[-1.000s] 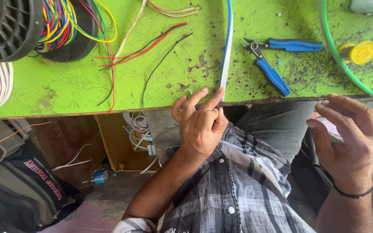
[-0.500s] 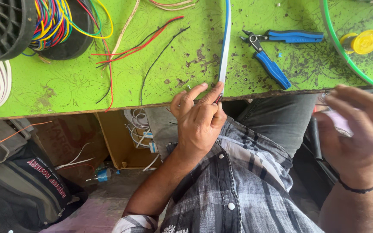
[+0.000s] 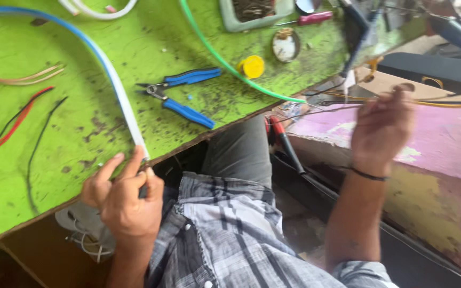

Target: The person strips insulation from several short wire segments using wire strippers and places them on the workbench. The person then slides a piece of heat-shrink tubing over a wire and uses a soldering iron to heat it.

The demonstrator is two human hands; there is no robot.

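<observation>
Fingers of the left hand point(image 3: 124, 197) are closed in a pinch around the near end of a long flat blue-and-white cable point(image 3: 114, 85), right at the front edge of the scuffed green-painted wooden workbench point(image 3: 81, 133). From that pinch the cable is laid away across the bench top and curved off toward the far left corner. Blue-handled pliers point(image 3: 180, 96) are seen lying flat on the bench just to the right of the cable, apart from it, handles spread. A thin green wire point(image 3: 225, 64) is run diagonally across the bench beyond the pliers, with a small yellow round cap point(image 3: 251, 66) just beside it. Loose red and black wires point(image 3: 14, 125) are spread on the left part of the bench, well apart from the pinched cable end.

The right hand point(image 3: 382, 128) is raised off the bench to the right, over a pink-stained surface point(image 3: 433, 149), and is blurred. Its fingers are curled partly together near some thin yellow wires point(image 3: 401, 101); whether anything is gripped cannot be told. A dark band point(image 3: 369, 174) is worn on its wrist. A grey plaid shirt point(image 3: 225, 234) is seen below, between the two arms.
</observation>
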